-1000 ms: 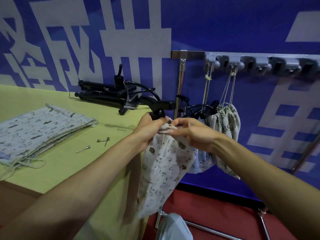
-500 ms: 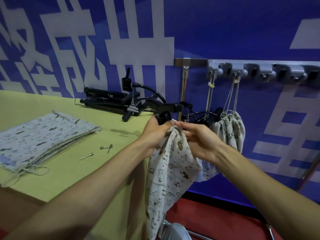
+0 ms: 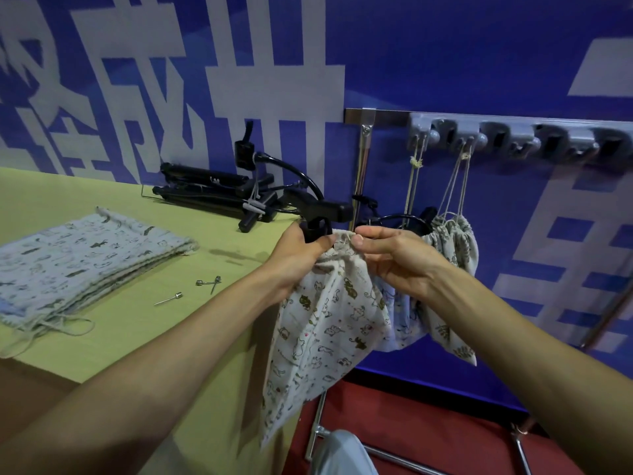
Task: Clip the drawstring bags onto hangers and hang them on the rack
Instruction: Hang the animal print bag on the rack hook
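Observation:
A cream drawstring bag printed with small animals hangs down past the table's right edge. My left hand grips its gathered top together with the clip of a black hanger. My right hand pinches the bag's top hem from the right. Behind them, two more printed bags hang by their cords from the grey hook rack on the blue wall. A flat stack of unclipped bags lies on the green table at the left.
Spare black hangers are piled at the table's back edge. Three small metal pins lie loose near the table's middle. A metal upright pole stands beside the rack. Red floor shows below.
The bag's top has been gathered tighter under the hanger clip, and both hands stay at it. The view has tilted down slightly.

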The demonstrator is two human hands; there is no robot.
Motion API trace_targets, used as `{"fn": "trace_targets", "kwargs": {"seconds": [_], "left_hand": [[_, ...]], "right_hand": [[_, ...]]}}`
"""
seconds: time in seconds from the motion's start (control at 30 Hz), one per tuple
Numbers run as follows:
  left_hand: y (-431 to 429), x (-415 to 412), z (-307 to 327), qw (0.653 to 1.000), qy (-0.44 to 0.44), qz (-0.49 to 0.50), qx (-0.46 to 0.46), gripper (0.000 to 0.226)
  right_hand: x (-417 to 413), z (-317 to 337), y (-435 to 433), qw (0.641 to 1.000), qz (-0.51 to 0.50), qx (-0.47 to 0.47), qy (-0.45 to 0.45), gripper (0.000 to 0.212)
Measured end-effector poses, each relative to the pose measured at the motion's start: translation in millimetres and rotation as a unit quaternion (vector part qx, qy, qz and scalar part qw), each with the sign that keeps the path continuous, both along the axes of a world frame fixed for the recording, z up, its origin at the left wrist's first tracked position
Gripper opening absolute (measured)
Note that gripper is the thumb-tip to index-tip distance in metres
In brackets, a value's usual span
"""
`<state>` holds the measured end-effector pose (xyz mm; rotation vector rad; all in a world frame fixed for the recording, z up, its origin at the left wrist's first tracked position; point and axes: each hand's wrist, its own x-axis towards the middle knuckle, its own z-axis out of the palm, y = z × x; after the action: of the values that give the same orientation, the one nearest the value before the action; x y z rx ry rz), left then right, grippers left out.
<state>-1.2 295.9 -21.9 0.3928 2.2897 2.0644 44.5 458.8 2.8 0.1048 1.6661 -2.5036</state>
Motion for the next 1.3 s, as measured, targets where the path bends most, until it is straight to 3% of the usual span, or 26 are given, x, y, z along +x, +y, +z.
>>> {"fn": "trace_targets", "kwargs": {"seconds": [0.2, 0.3, 0.4, 0.57, 0.7, 0.8, 1.0, 1.17, 1.3], "left_hand": [[-2, 6, 4, 1.000, 0.017, 0.001, -0.024, 0.022], [-3, 10, 6, 0.999, 0.024, 0.005, -0.034, 0.022], [-3, 11, 5, 0.999, 0.022, 0.005, -0.033, 0.022], [-1, 11, 1, 0.999, 0.029, 0.006, -0.031, 0.024], [-2, 11, -1, 0.999, 0.033, -0.001, -0.035, 0.007], [-7, 8, -4, 0.999, 0.031, 0.009, -0.033, 0.004], [-10, 7, -8, 1.000, 0.014, 0.012, -0.009, 0.023], [-14, 10, -5, 1.000, 0.002, 0.016, 0.018, 0.013], [-20, 10, -5, 0.998, -0.022, 0.015, 0.053, 0.018]], "right_hand": [[1, 0, 3, 0.999, -0.013, 0.026, 0.014, 0.022], [1, -5, 2, 0.992, 0.012, 0.123, 0.020, 0.016], [-1, -13, -2, 0.978, 0.002, 0.209, 0.021, 0.023], [-8, -20, -15, 0.969, -0.016, 0.248, 0.015, 0.015], [-13, -24, -24, 0.973, -0.029, 0.229, -0.004, 0.028], [-13, -24, -27, 0.987, -0.001, 0.158, -0.024, 0.033], [-9, -17, -33, 0.999, 0.038, -0.010, -0.036, 0.045], [-4, -14, -33, 0.994, 0.030, -0.099, -0.046, 0.044], [-1, -7, -30, 0.987, 0.033, -0.151, -0.044, 0.043]]}}
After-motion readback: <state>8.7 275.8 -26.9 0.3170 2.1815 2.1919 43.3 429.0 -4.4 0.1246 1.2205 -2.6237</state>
